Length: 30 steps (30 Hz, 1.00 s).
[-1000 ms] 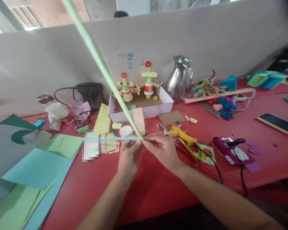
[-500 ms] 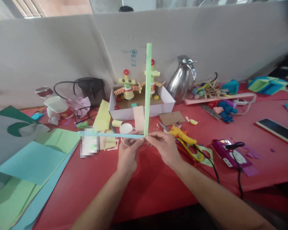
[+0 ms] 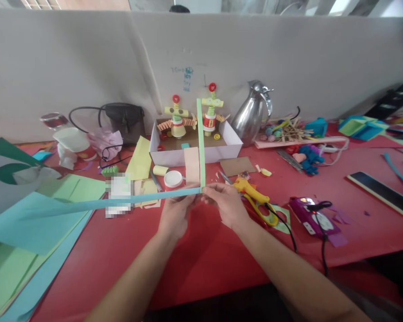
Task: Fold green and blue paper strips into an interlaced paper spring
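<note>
Where both hands' fingers point(image 3: 201, 197) pinch, joint of green strip point(image 3: 199, 138) and blue strip point(image 3: 121, 203) hidden.

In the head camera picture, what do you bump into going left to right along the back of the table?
Black bag → white box → silver jug → stick pile → blue paper boxes.

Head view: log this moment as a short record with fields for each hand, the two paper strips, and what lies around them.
left hand: fingers pinch the joint where the two strips meet
right hand: fingers pinch the same joint from the right
green strip: stands upright from the joint
blue strip: runs left from the joint, over the paper sheets
behind: white box with two small craft figures
right of hands: yellow glue gun, scissors
surface: red table
</note>
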### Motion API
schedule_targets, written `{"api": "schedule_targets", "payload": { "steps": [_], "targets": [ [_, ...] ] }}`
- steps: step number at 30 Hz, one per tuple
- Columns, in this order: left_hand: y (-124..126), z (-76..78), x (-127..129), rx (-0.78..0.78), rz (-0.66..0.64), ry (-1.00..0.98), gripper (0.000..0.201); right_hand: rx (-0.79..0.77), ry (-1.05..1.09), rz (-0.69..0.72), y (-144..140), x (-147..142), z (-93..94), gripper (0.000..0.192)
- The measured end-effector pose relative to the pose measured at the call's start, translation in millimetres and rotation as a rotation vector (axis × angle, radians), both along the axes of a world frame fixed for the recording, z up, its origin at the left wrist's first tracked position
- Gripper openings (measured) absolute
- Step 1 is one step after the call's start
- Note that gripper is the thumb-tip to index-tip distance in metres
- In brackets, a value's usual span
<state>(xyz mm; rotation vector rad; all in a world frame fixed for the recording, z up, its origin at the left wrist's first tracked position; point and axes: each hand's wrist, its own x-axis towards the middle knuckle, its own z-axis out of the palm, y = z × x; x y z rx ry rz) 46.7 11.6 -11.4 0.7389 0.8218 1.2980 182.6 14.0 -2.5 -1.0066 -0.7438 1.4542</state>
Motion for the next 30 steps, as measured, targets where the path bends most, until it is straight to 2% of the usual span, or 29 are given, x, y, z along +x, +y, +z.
{"api": "schedule_targets", "payload": {
  "steps": [6, 15, 22, 30],
  "targets": [
    [3, -9.0, 0, -0.041, -0.014, -0.023, 0.021, -0.052, 0.013, 0.029, 0, -1, -1.7, 0.028],
    [4, -5.2, -1, 0.023, -0.102, 0.001, 0.018, -0.02, -0.073, -0.005, -2, -2, 0.6, 0.03],
    [3, 1.4, -4, -0.015, -0.003, 0.113, 0.025, 0.084, -0.165, 0.075, -2, 0, 1.7, 0.024],
    [-1, 5.7, 0, 0.064, 0.081, 0.12, 0.019, 0.218, -0.361, 0.108, -8, 6, 7.5, 0.015]
  ]
}}
